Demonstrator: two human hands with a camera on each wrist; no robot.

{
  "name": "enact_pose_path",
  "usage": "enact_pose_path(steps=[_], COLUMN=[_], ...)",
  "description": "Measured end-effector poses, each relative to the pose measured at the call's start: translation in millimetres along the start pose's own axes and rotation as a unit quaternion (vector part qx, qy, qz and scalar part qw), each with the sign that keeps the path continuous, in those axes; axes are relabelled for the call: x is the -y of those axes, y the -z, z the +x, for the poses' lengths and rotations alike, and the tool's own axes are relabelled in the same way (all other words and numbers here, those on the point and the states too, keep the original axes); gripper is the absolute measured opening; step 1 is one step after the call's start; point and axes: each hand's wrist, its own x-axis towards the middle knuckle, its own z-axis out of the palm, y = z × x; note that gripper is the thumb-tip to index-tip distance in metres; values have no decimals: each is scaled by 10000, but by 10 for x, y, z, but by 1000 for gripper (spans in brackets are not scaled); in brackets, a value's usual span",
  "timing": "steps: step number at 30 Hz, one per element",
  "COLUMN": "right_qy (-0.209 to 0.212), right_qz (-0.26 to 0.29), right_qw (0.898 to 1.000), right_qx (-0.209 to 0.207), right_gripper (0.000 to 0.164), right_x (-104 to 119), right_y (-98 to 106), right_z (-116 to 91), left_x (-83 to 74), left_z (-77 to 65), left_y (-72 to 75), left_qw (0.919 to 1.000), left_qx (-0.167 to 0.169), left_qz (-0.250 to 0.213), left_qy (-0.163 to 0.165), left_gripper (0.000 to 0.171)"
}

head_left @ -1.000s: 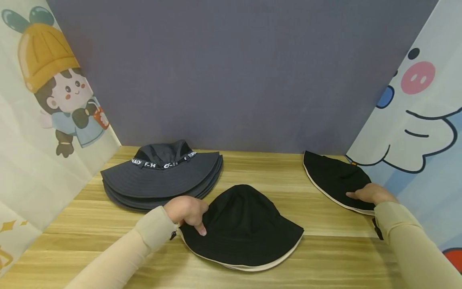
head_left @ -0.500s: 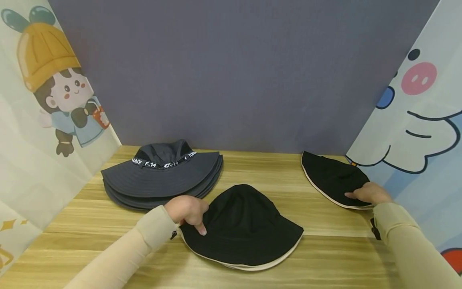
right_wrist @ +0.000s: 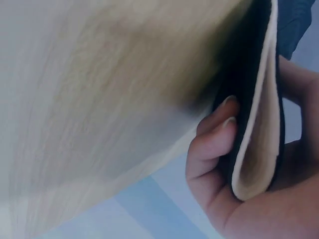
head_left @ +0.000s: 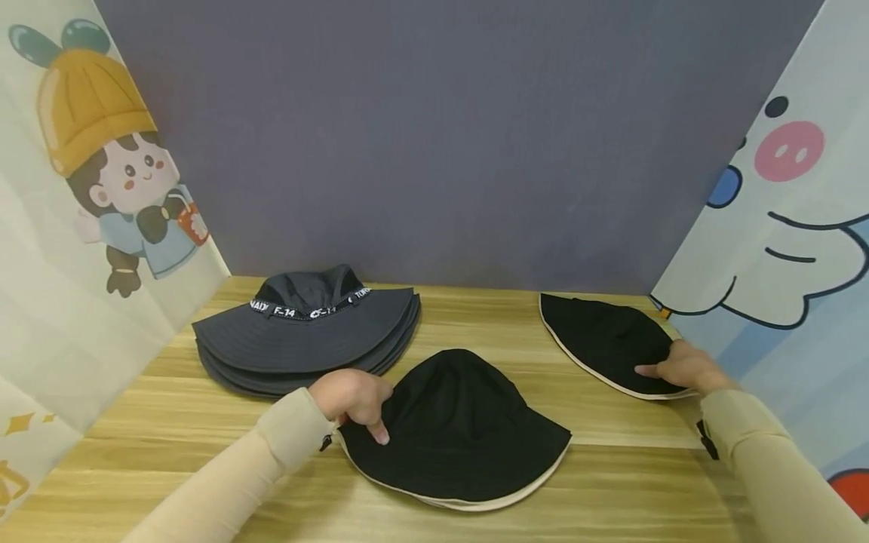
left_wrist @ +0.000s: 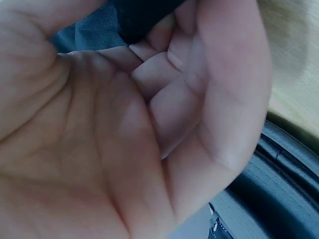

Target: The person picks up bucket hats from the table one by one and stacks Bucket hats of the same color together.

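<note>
At the front middle of the table lies a black bucket hat [head_left: 462,422] with a cream-edged brim; a second cream edge shows beneath it. My left hand [head_left: 354,400] grips its left brim, thumb on top, and in the left wrist view the curled fingers [left_wrist: 219,99] meet dark cloth. At the back right, my right hand [head_left: 682,367] pinches the brim of another black hat [head_left: 604,339], which lies flattened. The right wrist view shows that hat's folded cream-lined edge [right_wrist: 259,149] between the thumb and the curled fingers [right_wrist: 212,144].
A stack of dark grey bucket hats [head_left: 305,332] with a white-lettered band stands at the back left, just behind my left hand. A grey panel [head_left: 441,143] closes the back of the wooden table [head_left: 489,324]. Printed cartoon sheets [head_left: 767,249] line both sides.
My right hand has moved left with the flattened black hat, away from the right-hand sheet. The left hand and the front hat stay in place.
</note>
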Motion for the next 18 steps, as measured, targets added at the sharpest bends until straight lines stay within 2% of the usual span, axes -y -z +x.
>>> enact_pose_path(steps=[9, 14, 18], right_qy=[574, 785, 952], right_qz=[-273, -314, -231], right_qw=[9970, 9951, 9937], right_qx=[-433, -513, -550], right_gripper=[108, 105, 102], right_x=[149, 269, 333], right_y=[-81, -146, -178], right_z=[-1, 16, 24], left_x=[1, -59, -93], left_z=[-1, -49, -68], left_y=[13, 45, 80], left_qw=[10000, 9995, 9990], left_qx=[9, -115, -72], left_qz=[-27, 299, 421], left_qy=[-6, 49, 128], left_gripper=[41, 38, 38])
